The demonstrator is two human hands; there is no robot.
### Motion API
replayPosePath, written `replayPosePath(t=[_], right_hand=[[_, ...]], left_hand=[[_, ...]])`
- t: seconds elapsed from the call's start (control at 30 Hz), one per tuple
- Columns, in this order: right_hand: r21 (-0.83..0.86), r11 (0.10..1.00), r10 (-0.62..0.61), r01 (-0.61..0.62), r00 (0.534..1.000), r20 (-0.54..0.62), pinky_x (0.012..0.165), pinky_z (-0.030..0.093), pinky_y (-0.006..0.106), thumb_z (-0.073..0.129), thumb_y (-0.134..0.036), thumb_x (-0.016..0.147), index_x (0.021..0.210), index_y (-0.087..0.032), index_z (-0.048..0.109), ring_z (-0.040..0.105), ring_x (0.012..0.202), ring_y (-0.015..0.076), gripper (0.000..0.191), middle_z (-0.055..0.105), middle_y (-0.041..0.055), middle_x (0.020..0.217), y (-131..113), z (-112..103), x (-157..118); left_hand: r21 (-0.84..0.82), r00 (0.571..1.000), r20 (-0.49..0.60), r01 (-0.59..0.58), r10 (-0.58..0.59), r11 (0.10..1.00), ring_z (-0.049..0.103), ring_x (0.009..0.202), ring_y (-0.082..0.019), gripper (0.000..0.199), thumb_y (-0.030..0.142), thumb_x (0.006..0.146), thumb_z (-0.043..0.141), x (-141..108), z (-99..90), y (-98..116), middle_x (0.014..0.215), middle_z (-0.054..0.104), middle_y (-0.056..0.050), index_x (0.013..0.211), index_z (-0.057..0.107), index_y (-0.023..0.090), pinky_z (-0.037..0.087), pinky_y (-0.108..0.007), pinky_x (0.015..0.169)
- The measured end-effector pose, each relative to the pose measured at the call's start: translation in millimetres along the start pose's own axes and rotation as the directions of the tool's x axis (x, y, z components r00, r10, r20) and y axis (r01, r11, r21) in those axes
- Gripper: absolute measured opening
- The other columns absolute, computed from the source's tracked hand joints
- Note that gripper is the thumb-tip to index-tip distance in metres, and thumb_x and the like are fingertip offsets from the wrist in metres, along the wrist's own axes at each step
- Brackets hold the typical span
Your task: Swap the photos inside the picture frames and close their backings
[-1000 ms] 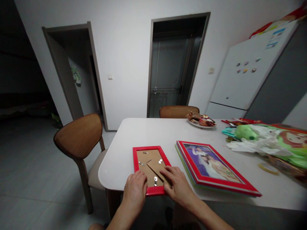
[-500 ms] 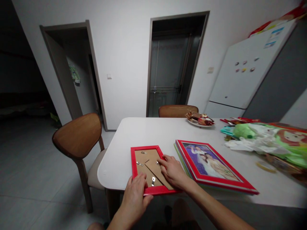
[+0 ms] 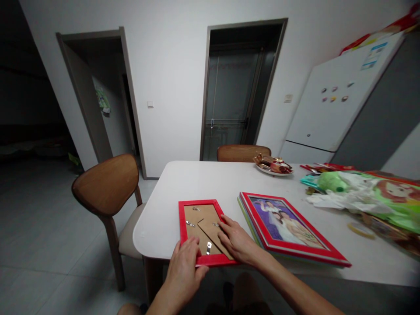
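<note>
A red picture frame [image 3: 182, 218] lies face down at the near edge of the table, its brown backboard [image 3: 201, 217] showing. Small metal clips sit around the board, one of them the lower clip [image 3: 209, 248], and a strut-like slit runs across it. My left hand [image 3: 185, 262] grips the frame's near left corner, fingers on top and thumb at the front edge. On the right side, my right hand [image 3: 238, 240] holds the frame's edge, its fingers bent over rim and board beside the right clip [image 3: 216, 225]. Its palm hides the near right corner.
Right of my hands, another red frame with a photo [image 3: 285, 218] rests on a stack. Further right lie a green bag [image 3: 393, 197], crumpled white plastic [image 3: 351, 197] and a tape roll [image 3: 361, 230]. A plate of items [image 3: 274, 166] stands at the back. Chairs [image 3: 108, 186] flank the white table [image 3: 197, 177].
My right hand's fingertips have shifted off the right clip, which now shows more fully. My left hand stays on the corner, and the frame has barely moved.
</note>
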State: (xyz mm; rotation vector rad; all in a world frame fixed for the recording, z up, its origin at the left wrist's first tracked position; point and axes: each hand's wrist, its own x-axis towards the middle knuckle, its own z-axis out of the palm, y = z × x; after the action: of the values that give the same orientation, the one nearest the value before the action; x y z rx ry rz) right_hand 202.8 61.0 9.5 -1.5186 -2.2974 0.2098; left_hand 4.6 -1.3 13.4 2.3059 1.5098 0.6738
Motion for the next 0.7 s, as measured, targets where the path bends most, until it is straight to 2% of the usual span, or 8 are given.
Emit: replayPosePath(t=[0.07, 0.13, 0.27, 0.37, 0.43, 0.57, 0.7], right_hand=[[0.031, 0.999, 0.028, -0.027, 0.999, -0.019, 0.097, 0.027, 0.035, 0.035, -0.031, 0.080, 0.118, -0.009, 0.045, 0.035, 0.116, 0.0228, 0.045, 0.040, 0.0158, 0.125, 3, 3, -2], [0.063, 0.997, 0.055, -0.051, 0.997, -0.054, 0.097, 0.027, 0.034, 0.035, -0.029, 0.079, 0.116, -0.010, 0.047, 0.036, 0.115, 0.0218, 0.043, 0.040, 0.0151, 0.125, 5, 6, -2], [0.098, 0.993, 0.081, -0.070, 0.991, -0.105, 0.089, 0.034, 0.029, 0.037, -0.027, 0.079, 0.095, -0.015, 0.062, 0.048, 0.100, 0.0187, 0.032, 0.050, 0.0115, 0.110, 6, 5, 5], [0.095, 0.986, 0.144, -0.134, 0.984, -0.108, 0.077, 0.039, 0.024, 0.042, -0.022, 0.075, 0.078, -0.016, 0.064, 0.052, 0.082, 0.0151, 0.023, 0.054, 0.0079, 0.091, 6, 1, 17], [0.088, 0.982, 0.178, -0.170, 0.979, -0.101, 0.072, 0.038, 0.022, 0.044, -0.019, 0.072, 0.073, -0.016, 0.064, 0.052, 0.076, 0.0136, 0.019, 0.053, 0.0059, 0.085, 6, 0, 23], [0.058, 0.972, 0.234, -0.228, 0.961, -0.146, 0.071, 0.037, 0.021, 0.044, -0.013, 0.069, 0.070, -0.016, 0.061, 0.050, 0.075, 0.0127, 0.017, 0.051, 0.0048, 0.081, 3, 4, 27], [0.038, 0.976, 0.216, -0.212, 0.962, -0.168, 0.069, 0.037, 0.022, 0.043, -0.012, 0.069, 0.069, -0.016, 0.059, 0.050, 0.073, 0.0130, 0.017, 0.050, 0.0049, 0.079, 0, 7, 24]], left_hand=[[0.003, 1.000, 0.000, -0.001, 0.001, 1.000, 0.040, 0.114, -0.024, 0.041, 0.020, 0.067, 0.058, 0, 0.1, -1, 0.117, 0.052, -0.012, 0.106, 0.049, 0.013, 0.026, -0.045, 0.098], [0.006, 1.000, 0.001, -0.006, 0.006, 1.000, 0.041, 0.113, -0.024, 0.041, 0.020, 0.067, 0.057, 0, 0.7, -1, 0.116, 0.052, -0.011, 0.107, 0.049, 0.013, 0.026, -0.045, 0.098], [0.009, 1.000, -0.006, -0.012, 0.012, 1.000, 0.040, 0.114, -0.024, 0.047, 0.020, 0.067, 0.057, 1, 3.0, -4, 0.118, 0.051, -0.011, 0.112, 0.045, 0.014, 0.025, -0.046, 0.099], [0.013, 1.000, -0.007, -0.011, 0.012, 1.000, 0.040, 0.114, -0.023, 0.050, 0.019, 0.067, 0.058, 1, 4.8, -5, 0.118, 0.051, -0.011, 0.115, 0.043, 0.014, 0.025, -0.046, 0.099], [0.012, 1.000, -0.001, -0.013, 0.013, 1.000, 0.041, 0.113, -0.023, 0.051, 0.019, 0.067, 0.058, 2, 5.1, -6, 0.117, 0.052, -0.011, 0.115, 0.043, 0.013, 0.025, -0.045, 0.099], [-0.003, 1.000, 0.001, -0.015, 0.015, 1.000, 0.042, 0.112, -0.023, 0.050, 0.019, 0.067, 0.057, 2, 2.8, -5, 0.112, 0.055, -0.010, 0.114, 0.044, 0.014, 0.024, -0.045, 0.099], [-0.041, 1.000, 0.009, -0.003, 0.004, 0.999, 0.042, 0.112, -0.023, 0.045, 0.018, 0.065, 0.059, 0, -2.1, -4, 0.115, 0.053, -0.010, 0.109, 0.048, 0.016, 0.025, -0.045, 0.099]])
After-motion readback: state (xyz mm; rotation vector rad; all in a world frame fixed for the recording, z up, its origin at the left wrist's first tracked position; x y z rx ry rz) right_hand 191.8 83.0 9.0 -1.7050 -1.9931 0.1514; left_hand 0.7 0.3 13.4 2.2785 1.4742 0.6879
